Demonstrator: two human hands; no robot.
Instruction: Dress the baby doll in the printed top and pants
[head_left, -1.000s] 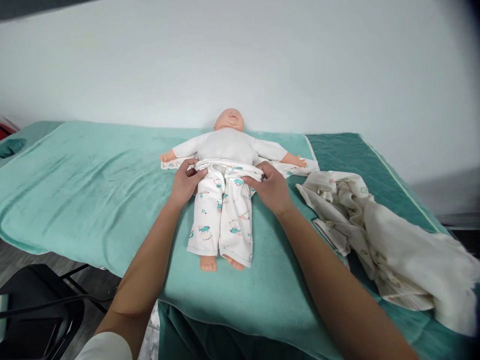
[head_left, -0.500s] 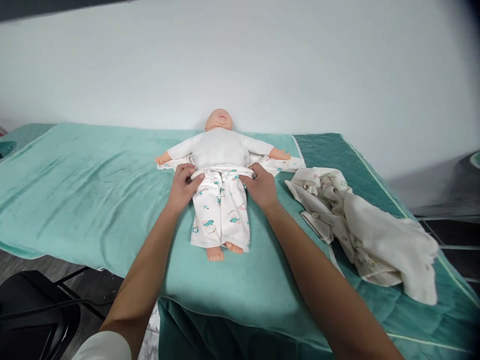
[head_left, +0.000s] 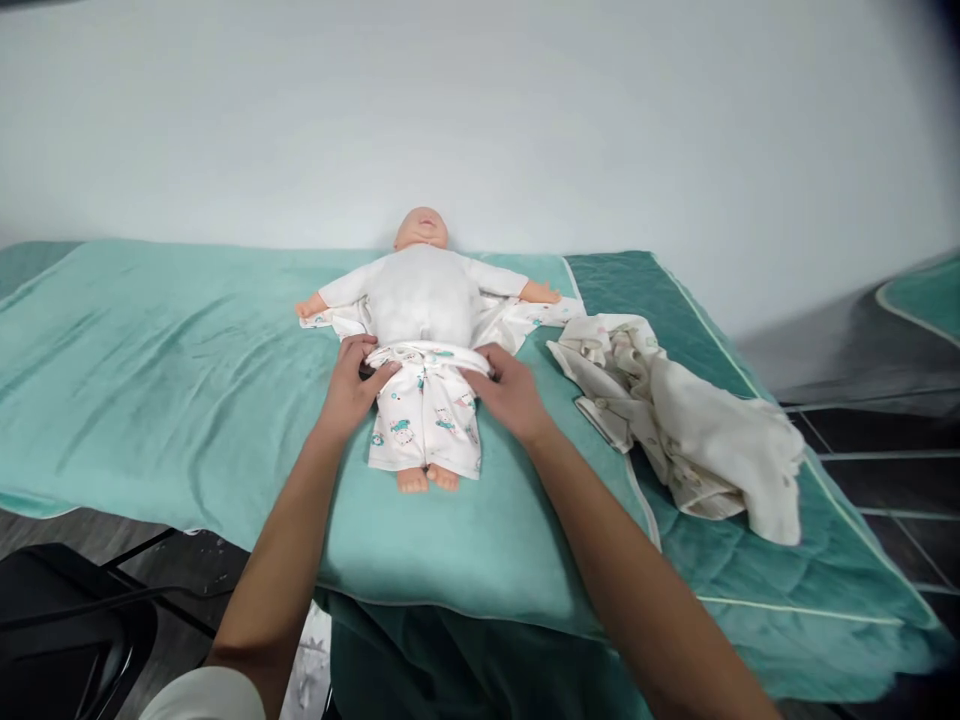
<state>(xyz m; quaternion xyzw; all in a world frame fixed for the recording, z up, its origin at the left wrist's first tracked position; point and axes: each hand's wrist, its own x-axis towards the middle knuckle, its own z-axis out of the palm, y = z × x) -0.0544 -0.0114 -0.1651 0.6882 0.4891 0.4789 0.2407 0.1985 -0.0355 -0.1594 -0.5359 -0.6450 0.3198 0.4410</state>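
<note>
A baby doll (head_left: 422,285) in a white long-sleeved top lies on its back, head toward the wall. Printed white pants (head_left: 424,415) cover its legs, and both bare feet stick out below the hems. My left hand (head_left: 355,382) pinches the waistband on the left side of the picture, thumb in front. On the opposite side my right hand (head_left: 506,390) grips the same waistband, which is rolled or bunched at the doll's waist. A printed garment (head_left: 517,320) is spread beneath the doll's back and arms.
Crumpled cream baby clothes (head_left: 690,420) lie to the right on a dark green quilted cover (head_left: 757,570). The doll rests on a light green sheet (head_left: 187,370) against a white wall (head_left: 480,120). A black chair (head_left: 75,630) stands at the lower left.
The waistband has been drawn slightly down toward me, and its front looks more rolled out. Both hands keep their hold. The camera view has shifted a little.
</note>
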